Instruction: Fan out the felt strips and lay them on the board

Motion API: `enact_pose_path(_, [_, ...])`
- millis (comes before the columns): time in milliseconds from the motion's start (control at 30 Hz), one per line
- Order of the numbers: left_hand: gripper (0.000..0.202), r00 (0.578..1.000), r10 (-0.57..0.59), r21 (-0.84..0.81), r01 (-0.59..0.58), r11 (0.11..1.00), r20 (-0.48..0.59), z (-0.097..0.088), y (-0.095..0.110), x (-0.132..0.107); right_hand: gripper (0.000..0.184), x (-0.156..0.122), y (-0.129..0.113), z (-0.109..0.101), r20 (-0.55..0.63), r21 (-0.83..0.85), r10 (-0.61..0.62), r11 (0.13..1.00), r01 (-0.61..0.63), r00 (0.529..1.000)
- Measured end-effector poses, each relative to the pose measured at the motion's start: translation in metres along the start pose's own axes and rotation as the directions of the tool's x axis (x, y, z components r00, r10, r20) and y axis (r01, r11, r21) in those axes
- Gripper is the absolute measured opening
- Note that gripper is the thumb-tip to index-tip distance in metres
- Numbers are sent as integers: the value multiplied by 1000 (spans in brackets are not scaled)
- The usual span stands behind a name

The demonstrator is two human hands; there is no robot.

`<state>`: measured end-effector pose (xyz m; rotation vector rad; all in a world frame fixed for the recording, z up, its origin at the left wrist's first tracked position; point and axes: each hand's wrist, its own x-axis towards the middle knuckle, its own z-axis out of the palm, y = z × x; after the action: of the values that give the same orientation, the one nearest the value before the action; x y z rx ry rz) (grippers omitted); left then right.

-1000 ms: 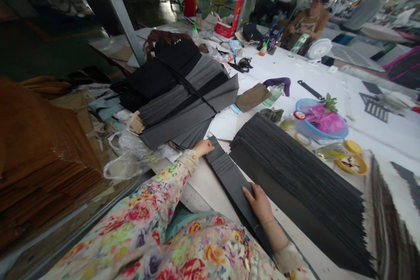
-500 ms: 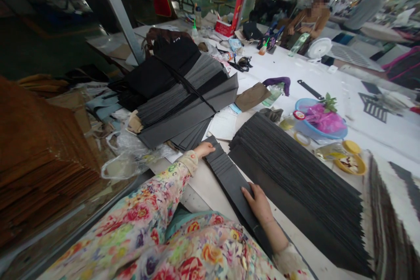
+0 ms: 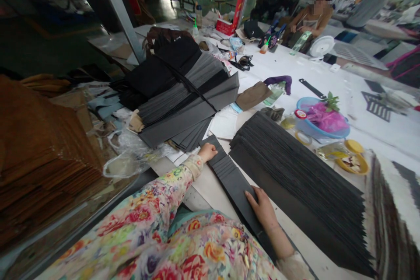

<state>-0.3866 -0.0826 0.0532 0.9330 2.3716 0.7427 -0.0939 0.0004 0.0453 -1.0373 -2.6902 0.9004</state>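
Observation:
A fanned stack of dark grey strips point(image 3: 234, 179) lies slantwise before me, its pieces overlapping like steps. Near its far end my left hand point(image 3: 208, 152) is closed, thumb and fingertips pinching the top strip. My right hand point(image 3: 262, 208) grips the stack's right edge farther down, thumb on top and fingers partly hidden over the far side. To the right is a large fanned pile of dark grey strips point(image 3: 295, 170). A tied bundle of dark grey pieces point(image 3: 193, 109) lies to the left, crossed by a black band.
Brown sheets point(image 3: 42, 162) are piled at the far left, beside a clear plastic bag point(image 3: 126, 162). A blue basin point(image 3: 302, 129) holds a pink bag. Near it stand a yellow-lidded jar point(image 3: 331, 151) and a brown folded piece point(image 3: 254, 96). A co-worker point(image 3: 308, 22) sits across the table.
My left hand has slid slightly right along the strip's end and its fingers are curled tighter. My right hand has moved slightly right and down, still on the stack.

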Motion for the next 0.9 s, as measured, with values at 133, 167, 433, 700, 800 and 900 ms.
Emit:
enact_pose_path(133, [8, 999, 8, 36, -7, 999, -51, 3, 0, -6, 44, 0, 1, 1, -4, 1, 1, 1000, -1, 1000])
enact_pose_path(167, [9, 998, 12, 42, -9, 999, -69, 4, 0, -7, 44, 0, 2, 1, -1, -1, 4, 1000, -4, 1000])
enact_pose_path(433, [11, 995, 58, 113, -48, 992, -86, -7, -4, -7, 46, 0, 2, 2, 28, -11, 31, 999, -31, 999])
enact_pose_path(700, [13, 999, 4, 160, 4, 987, -51, -13, -2, -4, 45, 1, 5, 3, 2, 1, 5, 1000, -5, 1000])
enact_pose_path(800, [24, 1000, -29, 180, 31, 983, -12, -19, -1, 4, 45, 1, 5, 4, -9, -1, 7, 1000, -7, 1000])
enact_pose_path(900, [18, 999, -33, 202, 23, 979, 43, -24, -2, 10, 46, 1, 4, 3, -10, 1, 17, 1000, -17, 1000])
